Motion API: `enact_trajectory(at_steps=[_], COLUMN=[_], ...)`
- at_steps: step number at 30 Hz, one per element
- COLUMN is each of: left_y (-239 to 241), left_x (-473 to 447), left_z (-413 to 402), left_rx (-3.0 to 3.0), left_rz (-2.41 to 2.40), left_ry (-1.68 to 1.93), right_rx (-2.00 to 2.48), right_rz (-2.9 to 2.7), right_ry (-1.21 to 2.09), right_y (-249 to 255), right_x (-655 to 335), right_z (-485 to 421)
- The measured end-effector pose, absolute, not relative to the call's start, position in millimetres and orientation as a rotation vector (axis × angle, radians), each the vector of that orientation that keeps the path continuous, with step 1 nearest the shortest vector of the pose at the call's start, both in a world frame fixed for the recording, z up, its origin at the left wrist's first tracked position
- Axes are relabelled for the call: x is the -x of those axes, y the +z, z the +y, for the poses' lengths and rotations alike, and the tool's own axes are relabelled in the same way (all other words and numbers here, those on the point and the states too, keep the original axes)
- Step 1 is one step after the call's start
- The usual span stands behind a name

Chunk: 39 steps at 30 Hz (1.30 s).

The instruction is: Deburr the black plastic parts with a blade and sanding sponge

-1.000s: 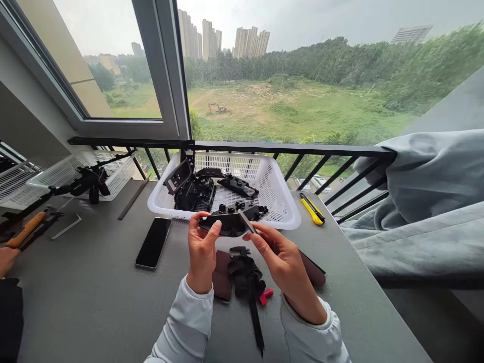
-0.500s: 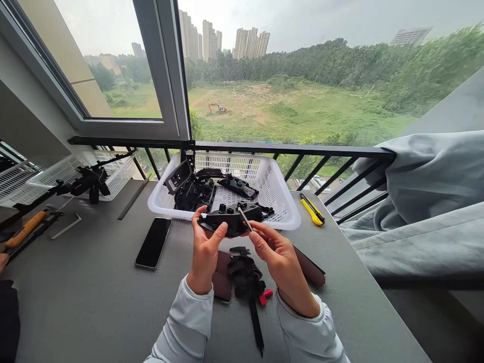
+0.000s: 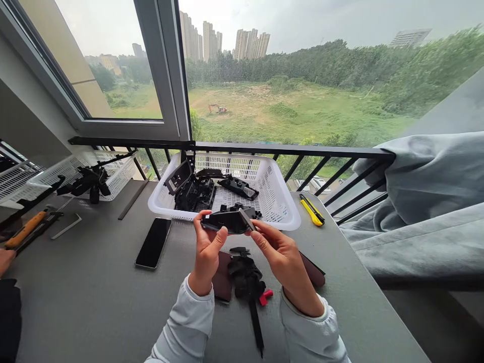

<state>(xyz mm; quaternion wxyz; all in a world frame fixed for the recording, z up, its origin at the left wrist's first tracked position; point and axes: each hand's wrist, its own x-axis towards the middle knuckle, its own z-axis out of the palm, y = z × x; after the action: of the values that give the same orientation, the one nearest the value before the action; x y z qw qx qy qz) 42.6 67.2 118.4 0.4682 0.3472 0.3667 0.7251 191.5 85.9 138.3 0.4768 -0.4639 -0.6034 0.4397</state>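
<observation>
My left hand (image 3: 207, 249) is closed round the left end of a black moulded plastic part (image 3: 223, 220), thumb on the near side. The part is held up just in front of the white basket's near rim. Pinched in my right hand (image 3: 282, 254) is a slim grey metal tool (image 3: 246, 220), whose exact kind I cannot make out. Its flat tip rests against or very near the part's right side. Below my hands, a black strap-like bundle (image 3: 245, 275) with a red piece (image 3: 266, 297) lies on dark brown flat pieces (image 3: 222, 282).
A white basket (image 3: 289, 217) holds several black plastic parts. A phone (image 3: 153, 243) lies left of my hands; a yellow utility knife (image 3: 312, 209) lies right. Further left are a hex key (image 3: 67, 227), an orange-handled tool (image 3: 26, 229), another basket (image 3: 123, 176) and another person's hand (image 3: 5, 259).
The black part has tilted, showing more of its smooth near face. My right hand and the metal tool have shifted slightly, with the tool's flat side turned more into view.
</observation>
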Motion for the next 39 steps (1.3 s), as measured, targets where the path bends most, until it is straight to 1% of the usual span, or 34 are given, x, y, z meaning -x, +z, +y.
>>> enact_trajectory(at_steps=[4,8,14,18,26,33,36,39], left_y=[115,113,108,106,107,116,118,119], left_x=[-45,-47,-48,-48,-47,-42,-41,-40], left_z=[67,67,69,69,69,73,76,78], left_rx=[-0.951,-0.999,-1.026,-1.072,-1.053,-0.719,-0.621,-0.575], left_rz=[1.04,1.106,1.163,1.171,1.133,1.042,0.981,0.906], left_ry=[1.864,1.869,1.88,1.869,1.871,1.91,1.9,1.907], right_rx=[1.173,1.174,1.24,1.265,1.258,1.14,1.1,1.058], right_rz=[-1.569,-1.719,-1.944,-1.939,-1.866,-1.527,-1.482,-1.419], right_ry=[0.844,0.673,0.502,0.445,0.618,0.992,1.086,1.105], right_y=[137,142,142,141,144,140,138,137], right_x=[-198,-199,-196,-197,-197,-191,-184,-176], right_z=[83,77,73,73,73,78,79,79])
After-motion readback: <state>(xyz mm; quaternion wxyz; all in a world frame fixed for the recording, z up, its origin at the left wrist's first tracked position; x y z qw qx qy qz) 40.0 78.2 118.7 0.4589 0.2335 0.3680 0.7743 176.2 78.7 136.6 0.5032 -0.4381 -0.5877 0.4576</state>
